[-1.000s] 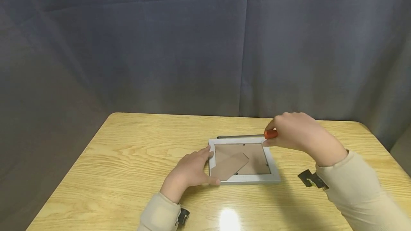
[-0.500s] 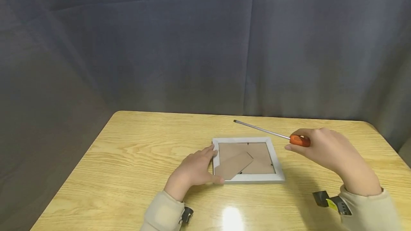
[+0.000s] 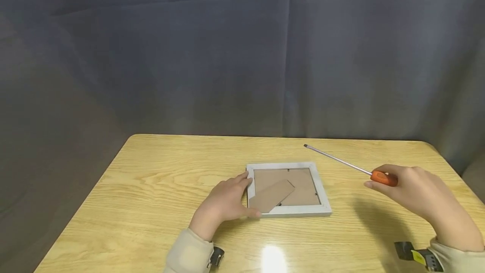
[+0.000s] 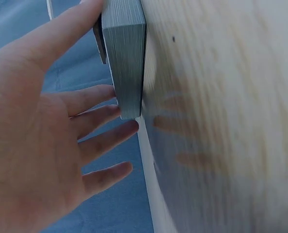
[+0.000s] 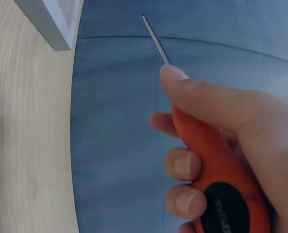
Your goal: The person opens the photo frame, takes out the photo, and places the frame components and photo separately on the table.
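A white picture frame [image 3: 319, 188] lies back side up on the table, showing its brown backing board [image 3: 267, 179] and a folded stand leg [image 3: 270, 197]. Around the frame's left end my left hand [image 3: 223, 201] is spread, thumb at the near edge and fingertips at the left side. The left wrist view shows those fingers mostly straight beside the frame's corner [image 4: 126, 68]. To the right, my right hand [image 3: 420, 188] grips a flathead screwdriver by its orange handle [image 3: 383, 178], above the table. Its metal shaft [image 3: 339, 160] points up and left, tip beyond the frame.
The wood-grain table [image 3: 151, 188] extends on all sides of the frame. Behind it hangs a dark blue-grey curtain [image 3: 212, 62]. Black straps sit on both wrists, the right strap [image 3: 432, 259] with a yellow tag. A light glare spot [image 3: 273, 260] shines near the front.
My right hand has lifted the screwdriver from along the frame's far edge and carried it right, toward me. My left hand and the frame have stayed in place.
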Available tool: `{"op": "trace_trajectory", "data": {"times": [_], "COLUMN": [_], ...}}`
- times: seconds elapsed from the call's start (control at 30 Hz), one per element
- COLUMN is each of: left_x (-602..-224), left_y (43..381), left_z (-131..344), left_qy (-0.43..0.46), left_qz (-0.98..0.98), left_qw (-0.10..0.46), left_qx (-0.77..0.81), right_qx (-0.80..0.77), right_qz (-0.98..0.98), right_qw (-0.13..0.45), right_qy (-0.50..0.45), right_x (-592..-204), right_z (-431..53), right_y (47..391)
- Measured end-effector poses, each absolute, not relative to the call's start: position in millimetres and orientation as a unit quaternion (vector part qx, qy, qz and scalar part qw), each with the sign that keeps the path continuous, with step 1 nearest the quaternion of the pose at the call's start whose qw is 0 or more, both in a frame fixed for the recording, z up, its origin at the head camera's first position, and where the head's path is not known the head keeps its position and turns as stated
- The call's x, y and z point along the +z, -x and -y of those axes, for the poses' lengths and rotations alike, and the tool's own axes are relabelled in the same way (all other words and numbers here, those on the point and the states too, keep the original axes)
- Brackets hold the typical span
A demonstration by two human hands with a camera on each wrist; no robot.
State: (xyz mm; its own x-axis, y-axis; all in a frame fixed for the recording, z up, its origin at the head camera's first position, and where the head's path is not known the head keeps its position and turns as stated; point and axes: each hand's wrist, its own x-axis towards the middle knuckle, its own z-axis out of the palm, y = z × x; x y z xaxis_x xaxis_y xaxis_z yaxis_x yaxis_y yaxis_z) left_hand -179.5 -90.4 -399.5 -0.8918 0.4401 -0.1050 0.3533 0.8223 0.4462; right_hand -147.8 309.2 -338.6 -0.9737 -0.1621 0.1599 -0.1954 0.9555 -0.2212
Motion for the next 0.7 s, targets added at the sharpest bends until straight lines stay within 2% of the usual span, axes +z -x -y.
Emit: {"op": "trace_trajectory", "data": {"times": [0.47,0.7], "left_x": [-394,-387], "left_y": [174,162], "left_z": [96,82], "left_qy": [-0.196,-0.179], "left_qz": [-0.959,-0.975], "left_qw": [0.097,0.073], "left_qx": [0.181,0.110], "right_qx": [0.124,0.119], "right_qz": [0.987,0.987], "right_qw": [0.070,0.063], "right_qy": [-0.080,-0.092], "right_x": [-336,-334], "right_z": [-308,-301], "right_y": [150,151]}}
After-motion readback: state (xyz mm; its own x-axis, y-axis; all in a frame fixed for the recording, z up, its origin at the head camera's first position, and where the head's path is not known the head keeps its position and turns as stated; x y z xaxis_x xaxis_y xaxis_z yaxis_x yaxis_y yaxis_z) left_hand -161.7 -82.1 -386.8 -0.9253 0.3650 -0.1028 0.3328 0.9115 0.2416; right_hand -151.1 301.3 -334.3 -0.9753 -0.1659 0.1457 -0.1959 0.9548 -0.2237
